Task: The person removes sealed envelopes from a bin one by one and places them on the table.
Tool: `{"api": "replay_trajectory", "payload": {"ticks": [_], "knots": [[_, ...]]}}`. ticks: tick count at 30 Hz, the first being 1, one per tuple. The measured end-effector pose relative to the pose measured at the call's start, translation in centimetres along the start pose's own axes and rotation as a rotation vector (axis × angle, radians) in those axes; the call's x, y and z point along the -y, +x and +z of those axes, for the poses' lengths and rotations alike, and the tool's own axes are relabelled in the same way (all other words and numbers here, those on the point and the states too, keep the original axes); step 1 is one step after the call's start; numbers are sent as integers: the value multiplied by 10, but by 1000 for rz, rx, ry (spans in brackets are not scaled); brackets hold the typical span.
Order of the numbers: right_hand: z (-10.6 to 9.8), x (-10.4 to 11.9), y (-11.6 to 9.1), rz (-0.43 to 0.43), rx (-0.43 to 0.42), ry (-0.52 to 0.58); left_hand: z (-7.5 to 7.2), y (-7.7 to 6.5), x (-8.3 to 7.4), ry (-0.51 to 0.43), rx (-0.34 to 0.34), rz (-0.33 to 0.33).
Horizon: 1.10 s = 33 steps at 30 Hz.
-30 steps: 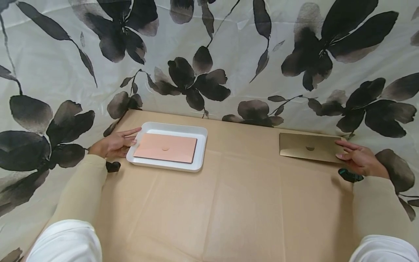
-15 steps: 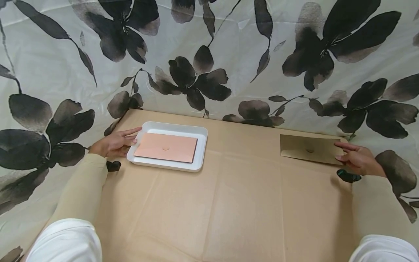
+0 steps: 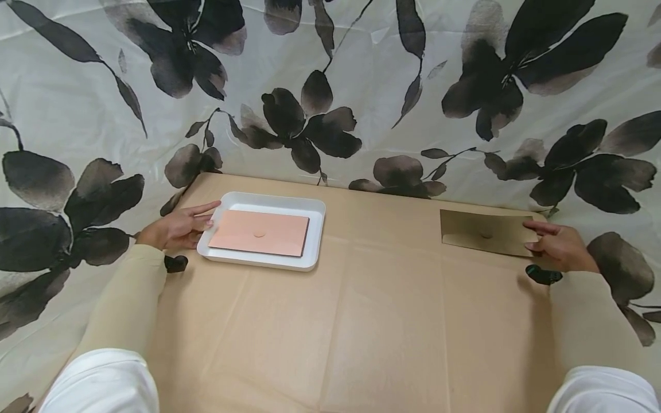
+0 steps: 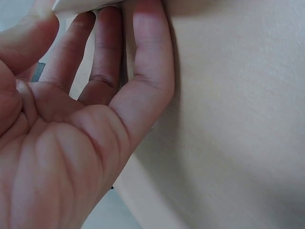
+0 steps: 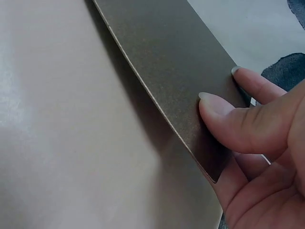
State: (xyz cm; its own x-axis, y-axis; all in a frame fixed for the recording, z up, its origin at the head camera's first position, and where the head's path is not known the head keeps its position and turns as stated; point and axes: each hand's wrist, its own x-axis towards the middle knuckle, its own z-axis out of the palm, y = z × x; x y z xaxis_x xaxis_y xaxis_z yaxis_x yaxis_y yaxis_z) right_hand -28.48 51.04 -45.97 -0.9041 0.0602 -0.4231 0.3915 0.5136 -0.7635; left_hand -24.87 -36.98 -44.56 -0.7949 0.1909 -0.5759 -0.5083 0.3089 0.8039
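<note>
A white rectangular tray (image 3: 316, 238) stands at the back left of the table, with a pink envelope (image 3: 258, 229) lying in it, flap side up. My left hand (image 3: 177, 228) holds the tray's left end. In the left wrist view the thumb is at the edge of the tray (image 4: 83, 5) and the fingers reach beneath it. At the back right, my right hand (image 3: 563, 246) pinches the right end of a gold envelope (image 3: 482, 229). The right wrist view has the thumb on top of the envelope (image 5: 167, 62), whose near edge bows up off the table; some fingers are hidden beneath.
The table (image 3: 382, 310) has a tan, creased covering. Behind it hangs a white cloth (image 3: 392, 74) with dark flowers, reaching the table's back edge. A wide stretch of table separates the tray from the gold envelope.
My right hand has shifted slightly to the left, and the gold envelope's surface looks darker and more bent. The left hand, tray and pink envelope look unchanged.
</note>
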Motion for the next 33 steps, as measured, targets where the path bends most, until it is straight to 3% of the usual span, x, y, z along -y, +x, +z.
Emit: {"api": "replay_trajectory", "payload": {"ticks": [5,8,12,19,33], "knots": [[3,3,1,-11,-32,-119,1,-1,-1,2,0,4],[4,2,2,-62,-76,-259,0,0,-2,9,0,3],[6,1,5,-108,-111,-348,-1,0,-2,12,2,-1],[8,2,4,-114,-95,-383,0,-1,-2,13,-4,-13],[17,5,0,-94,-108,-328,1,-2,0,2,17,5]]}}
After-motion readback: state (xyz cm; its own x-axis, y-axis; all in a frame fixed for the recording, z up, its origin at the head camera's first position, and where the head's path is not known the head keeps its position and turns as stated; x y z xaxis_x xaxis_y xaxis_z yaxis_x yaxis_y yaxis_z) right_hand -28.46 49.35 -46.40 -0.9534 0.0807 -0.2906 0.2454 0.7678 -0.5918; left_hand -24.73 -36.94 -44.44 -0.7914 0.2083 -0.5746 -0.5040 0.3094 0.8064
